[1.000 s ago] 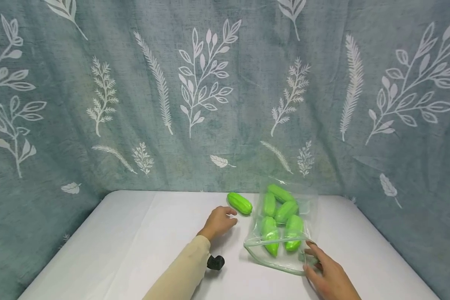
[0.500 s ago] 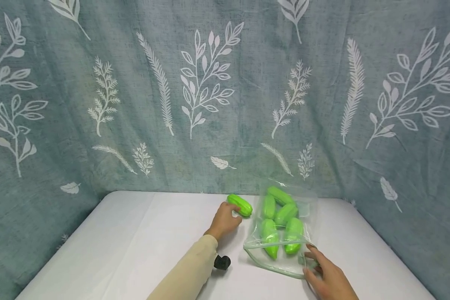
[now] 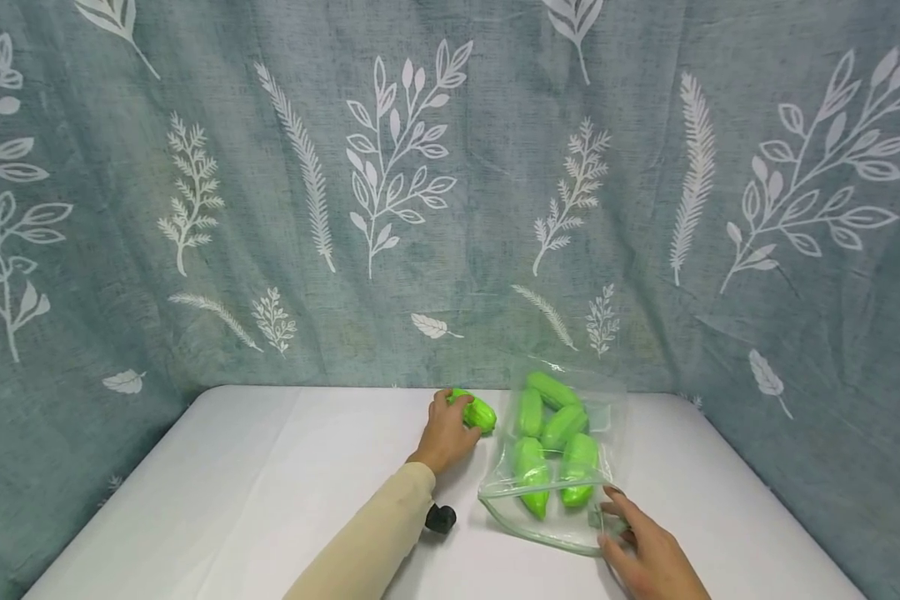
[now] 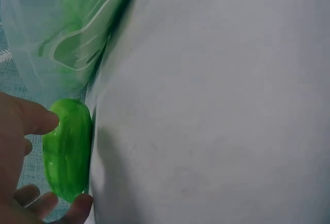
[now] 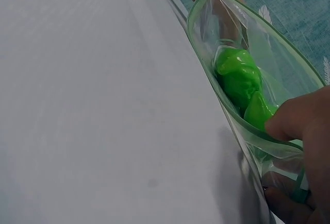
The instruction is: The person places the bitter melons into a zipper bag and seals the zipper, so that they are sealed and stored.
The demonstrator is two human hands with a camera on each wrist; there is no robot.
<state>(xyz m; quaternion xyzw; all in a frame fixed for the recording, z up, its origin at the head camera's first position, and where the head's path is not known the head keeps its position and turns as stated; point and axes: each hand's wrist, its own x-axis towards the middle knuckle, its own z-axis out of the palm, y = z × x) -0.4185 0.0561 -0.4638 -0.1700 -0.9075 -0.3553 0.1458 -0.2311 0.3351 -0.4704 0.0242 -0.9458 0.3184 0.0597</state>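
Observation:
A short, glossy green cucumber (image 3: 482,415) lies at the back of the table, left of a clear zip bag. My left hand (image 3: 444,435) reaches over its left part. In the left wrist view the thumb is against the side of the cucumber (image 4: 69,149), and curled fingers meet its lower end. The clear bag (image 3: 562,525) lies flat with its green-edged mouth parted towards me. Several similar cucumbers (image 3: 579,471) are inside. My right hand (image 3: 651,550) pinches the right corner of the bag's mouth; the right wrist view shows the thumb (image 5: 283,126) over the green rim.
A white-covered table (image 3: 285,500) bears everything. Right behind it hangs a teal curtain (image 3: 480,250) with white leaf prints, which also closes in both sides. A small black device (image 3: 441,518) sits at my left wrist, beside the beige sleeve (image 3: 367,533).
My left hand has moved forward from beside the loose cucumber, and its fingers now reach over it. My right hand stays at the bag's corner. The head view has shifted slightly.

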